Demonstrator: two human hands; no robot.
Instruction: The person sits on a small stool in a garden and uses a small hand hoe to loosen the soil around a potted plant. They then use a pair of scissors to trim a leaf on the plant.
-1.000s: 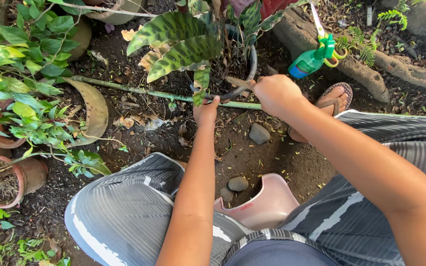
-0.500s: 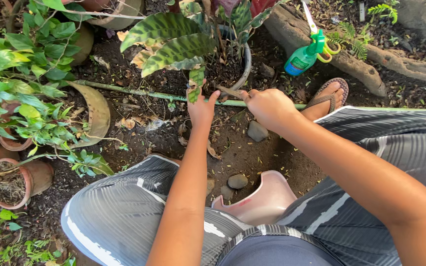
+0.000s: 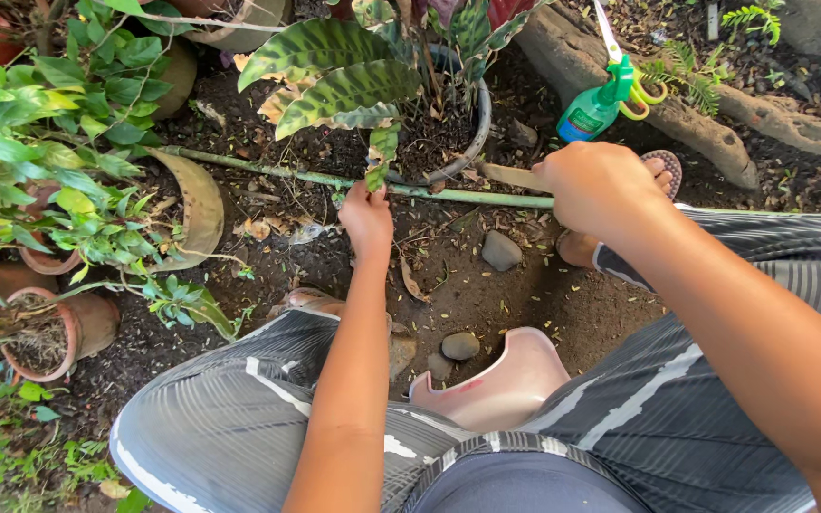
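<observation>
Head view, looking down over striped trousers [image 3: 239, 418] and a pink stool [image 3: 510, 380] onto dark soil. Left hand [image 3: 366, 217] raised to a small striped leaf [image 3: 379, 157], fingers pinched around its lower end; leaf hanging from the potted plant [image 3: 353, 71] with broad dark-banded green leaves, just in front of the dark round pot [image 3: 467, 142]. Right hand [image 3: 596, 185] clenched around a pale, flat wooden-looking tool [image 3: 510, 175], its tip pointing left toward the pot rim and lying just above a thin green hose [image 3: 334, 180] running across the ground; kind of tool impossible to tell. Hands apart, with the pot edge and hose between them. Beyond the right hand, a green spray bottle [image 3: 593, 112] leaning against a thick root [image 3: 677, 114], with green-and-yellow scissors [image 3: 634, 71] touching its top. Sandalled foot [image 3: 662, 171] partly hidden behind the right wrist. Grey stones [image 3: 501, 252] on the soil near the hands, a second one [image 3: 459, 345] nearer the stool. To the left, a curved brown pot shard [image 3: 197, 204], leafy green shrubs [image 3: 40, 142] and terracotta pots [image 3: 59, 328] lying tilted.
</observation>
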